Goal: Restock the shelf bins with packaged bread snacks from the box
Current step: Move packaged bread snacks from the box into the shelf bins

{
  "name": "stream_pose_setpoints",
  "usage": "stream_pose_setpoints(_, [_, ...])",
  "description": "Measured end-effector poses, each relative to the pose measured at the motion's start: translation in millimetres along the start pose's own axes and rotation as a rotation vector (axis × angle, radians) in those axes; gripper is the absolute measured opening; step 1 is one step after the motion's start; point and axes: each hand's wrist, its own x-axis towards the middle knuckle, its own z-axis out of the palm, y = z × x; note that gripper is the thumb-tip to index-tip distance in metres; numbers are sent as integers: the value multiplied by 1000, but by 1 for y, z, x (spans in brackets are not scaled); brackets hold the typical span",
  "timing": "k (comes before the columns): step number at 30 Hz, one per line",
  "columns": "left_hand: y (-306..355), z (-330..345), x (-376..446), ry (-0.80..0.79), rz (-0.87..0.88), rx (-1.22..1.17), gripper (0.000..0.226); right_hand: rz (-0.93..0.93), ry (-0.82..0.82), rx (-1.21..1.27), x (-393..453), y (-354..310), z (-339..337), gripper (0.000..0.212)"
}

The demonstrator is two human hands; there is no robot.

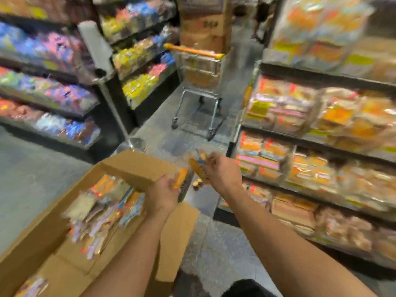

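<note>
Clear-wrapped orange bread snacks (194, 171)

An open brown cardboard box (53, 239) stands on the floor, flaps spread, holding a loose heap of clear-wrapped bread snack packets (102, 211). Just beyond the box's far right corner, two more clear packets of orange-brown bread (194, 168) are held aloft. To the box's right, dark shelf bins (317, 159) are packed with wrapped bread.
</note>
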Motion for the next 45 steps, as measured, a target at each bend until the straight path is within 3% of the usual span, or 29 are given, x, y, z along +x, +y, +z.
stream_pose_setpoints(8, [149,87,0,-127,287,157,24,131,239,5,11,112,-119,21])
stream_pose_setpoints(17, [248,202,11,-211,338,116,14,318,291,-3,45,244,-184,20])
stream_pose_setpoints(26, [236,287,95,-178,396,287,34,439,263,-14,127,316,-114,10])
stream_pose_setpoints(30, [222,337,157,-118,486,454,37,378,283,-177,186,352,-74,10])
stream_pose_setpoints(34, [212,377,201,-158,518,526,43,331,239,-273,231,385,-36,13])
stream_pose_setpoints(40, [189,408,235,-207,596,596,47,305,122,-397,269,407,-2,24])
stream_pose_setpoints(45, [171,423,259,-124,639,704,42,344,75,-561,292,411,14,23])
